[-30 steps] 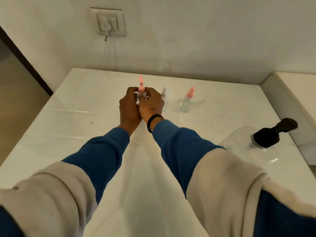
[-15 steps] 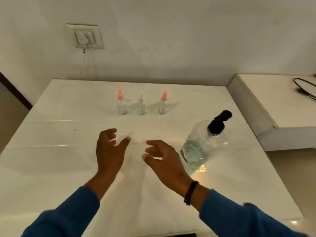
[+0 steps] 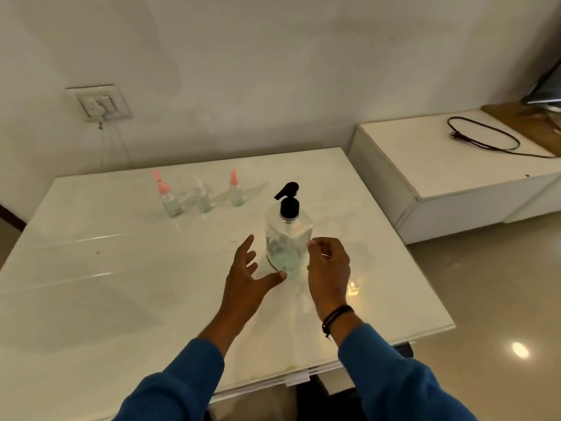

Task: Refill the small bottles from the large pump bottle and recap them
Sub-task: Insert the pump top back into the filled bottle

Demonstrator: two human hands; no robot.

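Worktop [image 3: 91,268]: white, glossy, back edge against the wall, right edge facing a low white cabinet [image 3: 440,165] that carries a looped black cable [image 3: 485,138]. Large pump bottle [image 3: 287,238]: clear, upright, black pump head on top, standing toward the right edge about midway front to back; only a shallow layer of bluish liquid shows at its base. Left hand [image 3: 246,281]: fingers spread wide and straight, thumb reaching to the foot of the pump bottle, holding nothing. Right hand [image 3: 329,268]: just beside the bottle's right wall, fingers loosely curled; whether they touch the wall I cannot tell, and nothing is gripped. Three small bottles [image 3: 202,194] stand in a row near the back edge, well apart from the hands, all capped: two pink tops, middle one pale. Risks, by judgement: the bottle is tall and nearly empty, so a one-sided push from either hand could tip or skate it on the slick surface toward the right edge; low liquid may make the pump draw air and spit, missing a narrow neck.
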